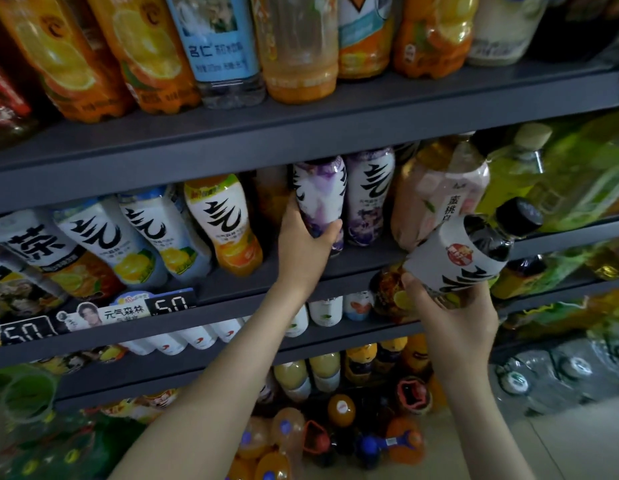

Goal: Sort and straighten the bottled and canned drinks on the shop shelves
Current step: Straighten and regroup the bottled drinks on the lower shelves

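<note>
1. The left hand (pixel 306 242) grasps the lower part of a purple-labelled bottle (pixel 320 199), which stands on the middle shelf (pixel 301 275) near its front edge. A second purple bottle (pixel 368 195) stands just beside it on the right.
2. The right hand (pixel 450 317) grasps a dark drink bottle (pixel 474 251) with a white label and a black cap. This bottle is held tilted in the air, in front of the shelf and not on it.
3. The step in hand seems to be to move the purple bottle aside or straighten it, so that the dark bottle can find its place in the row.
4. Risk: the left hand holds the purple bottle low, so a quick push could tip its top against the shelf above or knock the neighbour bottle over.
5. Risk: the dark bottle is gripped only at its base and leans outward; if the grip loosens, it could fall onto the bottles on the floor (pixel 336 427) below.
6. A pink peach drink bottle (pixel 436 199) stands directly behind the dark bottle and may be hit when the right hand goes in.
7. To the left, an orange-labelled bottle (pixel 228 223) and two lemon-labelled bottles (pixel 128 237) lean in the row; a gap lies between the orange one and the purple one.
8. Price tags (pixel 171 304) hang on the shelf edge, and green bottles (pixel 578 174) fill the right side.
</note>
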`<state>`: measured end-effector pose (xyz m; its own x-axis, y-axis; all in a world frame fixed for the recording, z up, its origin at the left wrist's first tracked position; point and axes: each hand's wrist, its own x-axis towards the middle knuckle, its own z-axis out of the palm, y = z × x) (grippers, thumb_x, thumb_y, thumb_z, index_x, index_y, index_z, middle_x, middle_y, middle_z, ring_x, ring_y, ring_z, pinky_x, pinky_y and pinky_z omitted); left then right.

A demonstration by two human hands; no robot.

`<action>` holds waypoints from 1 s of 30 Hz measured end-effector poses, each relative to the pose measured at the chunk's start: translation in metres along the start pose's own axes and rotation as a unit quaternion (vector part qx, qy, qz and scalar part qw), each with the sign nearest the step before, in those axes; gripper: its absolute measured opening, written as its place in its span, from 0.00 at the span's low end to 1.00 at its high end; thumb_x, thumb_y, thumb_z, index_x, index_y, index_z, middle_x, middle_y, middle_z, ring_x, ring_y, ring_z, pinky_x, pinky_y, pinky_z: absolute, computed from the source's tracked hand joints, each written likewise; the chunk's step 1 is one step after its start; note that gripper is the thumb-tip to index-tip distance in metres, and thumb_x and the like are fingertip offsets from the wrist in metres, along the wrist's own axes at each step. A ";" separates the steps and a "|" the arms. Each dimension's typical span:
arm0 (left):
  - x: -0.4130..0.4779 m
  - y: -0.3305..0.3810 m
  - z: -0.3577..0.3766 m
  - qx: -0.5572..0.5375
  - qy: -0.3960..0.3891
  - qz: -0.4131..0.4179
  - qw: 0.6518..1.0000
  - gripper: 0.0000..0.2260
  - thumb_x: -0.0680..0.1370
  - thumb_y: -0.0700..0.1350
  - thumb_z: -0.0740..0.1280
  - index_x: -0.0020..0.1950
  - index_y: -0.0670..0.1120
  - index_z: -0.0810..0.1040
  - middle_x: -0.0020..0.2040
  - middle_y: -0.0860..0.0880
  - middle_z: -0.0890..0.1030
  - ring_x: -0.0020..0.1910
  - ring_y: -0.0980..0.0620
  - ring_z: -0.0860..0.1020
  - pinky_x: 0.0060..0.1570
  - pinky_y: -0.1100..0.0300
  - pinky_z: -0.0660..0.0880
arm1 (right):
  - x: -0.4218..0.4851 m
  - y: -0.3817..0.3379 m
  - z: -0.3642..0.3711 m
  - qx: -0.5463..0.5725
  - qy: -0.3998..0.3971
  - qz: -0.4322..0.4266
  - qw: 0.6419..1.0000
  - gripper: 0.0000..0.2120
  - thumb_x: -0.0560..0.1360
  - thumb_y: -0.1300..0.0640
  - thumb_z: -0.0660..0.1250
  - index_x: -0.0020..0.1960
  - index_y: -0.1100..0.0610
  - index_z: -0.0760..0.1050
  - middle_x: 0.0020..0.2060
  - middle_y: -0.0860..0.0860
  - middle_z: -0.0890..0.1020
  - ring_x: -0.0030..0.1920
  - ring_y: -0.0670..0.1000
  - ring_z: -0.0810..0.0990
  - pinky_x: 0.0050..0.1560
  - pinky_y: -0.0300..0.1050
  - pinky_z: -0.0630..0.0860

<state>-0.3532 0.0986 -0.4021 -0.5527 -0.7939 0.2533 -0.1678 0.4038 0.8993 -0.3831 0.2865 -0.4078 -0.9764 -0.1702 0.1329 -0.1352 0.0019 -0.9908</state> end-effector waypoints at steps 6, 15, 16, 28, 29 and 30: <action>-0.015 0.000 0.012 0.066 0.114 0.022 0.991 0.29 0.69 0.48 0.76 0.64 0.38 0.70 0.57 0.44 0.71 0.58 0.49 0.71 0.53 0.74 0.61 | -0.008 0.004 0.000 -0.002 0.004 0.023 1.000 0.21 0.67 0.57 0.77 0.56 0.47 0.74 0.49 0.40 0.80 0.47 0.32 0.77 0.42 0.22 0.71; -0.048 -0.016 -0.004 -0.108 0.153 -0.007 0.982 0.33 0.69 0.49 0.76 0.68 0.39 0.66 0.64 0.45 0.73 0.66 0.53 0.71 0.67 0.52 0.69 | -0.007 -0.008 0.000 0.025 0.013 0.012 1.000 0.21 0.68 0.62 0.76 0.57 0.50 0.73 0.49 0.40 0.79 0.47 0.29 0.77 0.41 0.23 0.72; -0.047 -0.016 -0.006 -0.123 0.153 -0.013 0.981 0.34 0.69 0.51 0.76 0.69 0.40 0.65 0.65 0.43 0.73 0.66 0.49 0.72 0.67 0.47 0.69 | -0.005 -0.010 0.000 0.022 0.014 0.008 1.000 0.21 0.68 0.62 0.76 0.57 0.51 0.73 0.49 0.40 0.79 0.46 0.29 0.77 0.42 0.22 0.72; -0.004 0.000 0.005 0.098 0.086 0.004 0.991 0.29 0.70 0.50 0.75 0.64 0.38 0.69 0.58 0.43 0.71 0.58 0.47 0.70 0.55 0.67 0.63 | -0.002 -0.004 -0.001 0.011 0.009 0.006 1.000 0.21 0.67 0.62 0.77 0.57 0.53 0.75 0.50 0.43 0.80 0.49 0.33 0.78 0.44 0.25 0.74; -0.002 0.002 0.008 0.112 0.083 0.006 0.990 0.30 0.70 0.50 0.74 0.64 0.37 0.68 0.59 0.42 0.71 0.59 0.45 0.70 0.57 0.63 0.64 | -0.003 -0.004 -0.002 0.011 0.006 0.007 1.000 0.21 0.67 0.63 0.77 0.57 0.53 0.75 0.50 0.43 0.80 0.49 0.33 0.78 0.44 0.25 0.74; -0.002 0.004 0.010 0.122 0.081 0.010 0.989 0.29 0.71 0.50 0.74 0.64 0.36 0.68 0.59 0.41 0.71 0.60 0.44 0.70 0.59 0.60 0.64 | -0.003 -0.004 -0.003 0.011 0.005 0.007 1.000 0.21 0.67 0.63 0.76 0.56 0.53 0.75 0.49 0.42 0.80 0.48 0.32 0.78 0.44 0.25 0.74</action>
<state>-0.3609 0.1059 -0.4025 -0.4225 -0.8391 0.3426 -0.3607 0.5024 0.7858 -0.3797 0.2898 -0.4041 -0.9799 -0.1607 0.1184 -0.1172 -0.0172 -0.9930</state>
